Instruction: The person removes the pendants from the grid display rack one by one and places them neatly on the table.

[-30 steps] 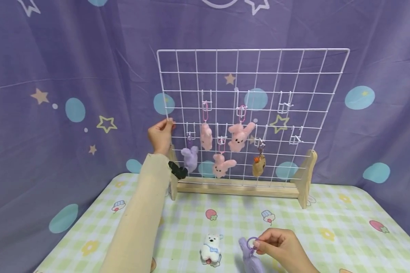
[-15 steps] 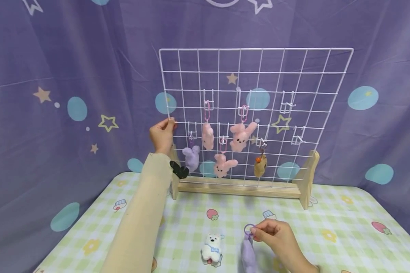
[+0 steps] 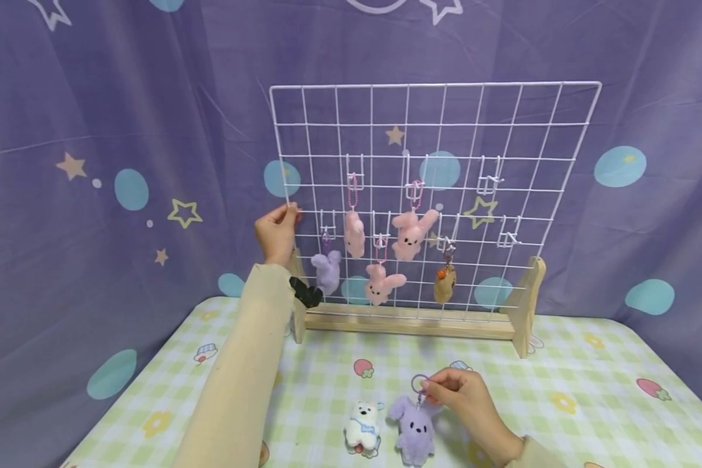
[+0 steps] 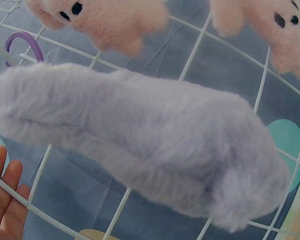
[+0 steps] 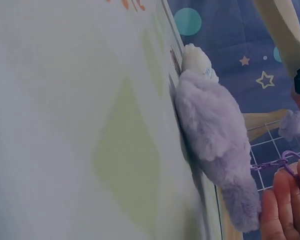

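Observation:
In the head view my left hand (image 3: 277,233) pinches the left edge of the white wire grid (image 3: 435,85). Close to that wrist a purple plush (image 3: 327,273) hangs from a hook; it fills much of the left wrist view. My right hand (image 3: 465,400) pinches the purple ring (image 3: 420,383) of a second purple plush (image 3: 415,431), which faces up at the table's front. In the right wrist view a short chain joins the ring (image 5: 291,161) to this plush (image 5: 215,135). Left of it lies a white bear plush (image 3: 363,426).
Three pink plushes, among them one at upper centre (image 3: 411,235), and a brown plush (image 3: 444,284) hang on the grid. Two hooks at the right, upper (image 3: 488,184) and lower (image 3: 507,240), hold nothing. A wooden stand (image 3: 409,325) supports the grid.
My right hand has moved slightly away from me and left with the ring. The purple plush below it has turned its face into view. My left hand stays at the grid's edge.

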`<state>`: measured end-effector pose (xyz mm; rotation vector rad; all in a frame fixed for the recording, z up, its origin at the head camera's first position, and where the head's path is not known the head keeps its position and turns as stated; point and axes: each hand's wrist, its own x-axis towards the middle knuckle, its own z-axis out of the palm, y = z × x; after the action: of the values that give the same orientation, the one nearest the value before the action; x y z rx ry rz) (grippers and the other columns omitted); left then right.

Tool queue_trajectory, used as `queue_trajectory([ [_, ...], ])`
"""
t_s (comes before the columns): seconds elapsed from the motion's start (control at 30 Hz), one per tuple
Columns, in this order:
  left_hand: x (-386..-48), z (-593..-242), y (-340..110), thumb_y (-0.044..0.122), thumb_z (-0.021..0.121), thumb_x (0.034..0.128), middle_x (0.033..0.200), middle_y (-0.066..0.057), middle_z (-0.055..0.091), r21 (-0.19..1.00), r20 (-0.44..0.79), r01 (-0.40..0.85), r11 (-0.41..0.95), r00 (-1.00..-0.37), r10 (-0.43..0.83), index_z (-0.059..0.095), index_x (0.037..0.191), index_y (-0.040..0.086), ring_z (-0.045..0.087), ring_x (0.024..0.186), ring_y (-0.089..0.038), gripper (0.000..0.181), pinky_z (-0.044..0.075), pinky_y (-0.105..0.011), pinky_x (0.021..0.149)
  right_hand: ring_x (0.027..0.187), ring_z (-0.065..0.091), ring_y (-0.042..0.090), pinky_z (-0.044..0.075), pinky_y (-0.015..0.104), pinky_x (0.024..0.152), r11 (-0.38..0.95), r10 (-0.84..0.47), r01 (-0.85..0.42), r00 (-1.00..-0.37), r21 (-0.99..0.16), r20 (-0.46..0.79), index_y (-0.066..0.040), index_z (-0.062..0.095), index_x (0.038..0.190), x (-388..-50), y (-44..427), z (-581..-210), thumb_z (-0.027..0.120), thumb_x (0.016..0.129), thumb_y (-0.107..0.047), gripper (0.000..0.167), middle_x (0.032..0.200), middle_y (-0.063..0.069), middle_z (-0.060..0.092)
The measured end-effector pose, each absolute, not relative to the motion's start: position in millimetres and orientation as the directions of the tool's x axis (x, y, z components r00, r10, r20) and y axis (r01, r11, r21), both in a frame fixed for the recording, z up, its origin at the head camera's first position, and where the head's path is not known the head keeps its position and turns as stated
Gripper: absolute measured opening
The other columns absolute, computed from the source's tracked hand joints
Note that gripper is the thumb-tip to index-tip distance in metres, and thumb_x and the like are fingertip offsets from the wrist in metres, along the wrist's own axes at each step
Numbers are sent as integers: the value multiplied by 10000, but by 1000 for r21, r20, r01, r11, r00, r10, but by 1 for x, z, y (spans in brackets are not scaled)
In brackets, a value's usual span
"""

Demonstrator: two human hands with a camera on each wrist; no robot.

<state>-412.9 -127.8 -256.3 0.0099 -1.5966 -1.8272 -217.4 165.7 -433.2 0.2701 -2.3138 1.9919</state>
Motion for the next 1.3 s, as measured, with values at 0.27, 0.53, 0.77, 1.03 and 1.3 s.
queue_trajectory([
  [0.27, -414, -257, -128, 156, 682, 870, 917, -183, 704, 876, 421, 483, 6, -756, -501, 716, 1016, -21, 644, 656, -38, 232, 559, -192, 717, 658, 640, 126, 583, 263, 641, 177, -92, -120, -990, -977, 105, 106, 649, 885, -232, 167, -436, 723, 812, -94, 225, 807, 148, 679],
  [0.53, -414, -258, -128, 153, 685, 867, 895, -152, 713, 880, 416, 475, 14, -756, -506, 717, 1012, -17, 641, 649, -25, 225, 558, -193, 722, 687, 634, 107, 559, 213, 641, 248, -115, -83, -992, -965, 56, 88, 670, 911, -242, 170, -444, 720, 813, -94, 213, 826, 113, 701],
  [0.77, -414, -258, -129, 153, 690, 864, 910, -173, 708, 874, 425, 485, 15, -750, -506, 717, 1008, -19, 645, 655, -35, 226, 559, -196, 724, 731, 621, 101, 540, 185, 666, 256, -115, -87, -992, -963, 59, 92, 671, 952, -244, 172, -447, 707, 809, -65, 216, 883, 143, 694],
  [1.03, -414, -257, -128, 154, 689, 865, 867, -125, 715, 875, 417, 484, 1, -753, -508, 717, 1011, -19, 680, 726, -140, 228, 560, -192, 714, 798, 667, 172, 539, 201, 722, 225, -17, -103, -995, -969, 102, 85, 665, 1001, -245, 174, -425, 703, 833, -95, 249, 903, 152, 703],
  [1.3, -413, -256, -128, 147, 688, 866, 915, -186, 704, 872, 425, 490, 4, -752, -504, 715, 1008, -26, 687, 744, -175, 226, 566, -214, 723, 808, 656, 86, 530, 187, 726, 283, 90, -209, -966, -936, 243, 33, 675, 1022, -257, 190, -380, 704, 853, -184, 276, 923, 79, 717],
])
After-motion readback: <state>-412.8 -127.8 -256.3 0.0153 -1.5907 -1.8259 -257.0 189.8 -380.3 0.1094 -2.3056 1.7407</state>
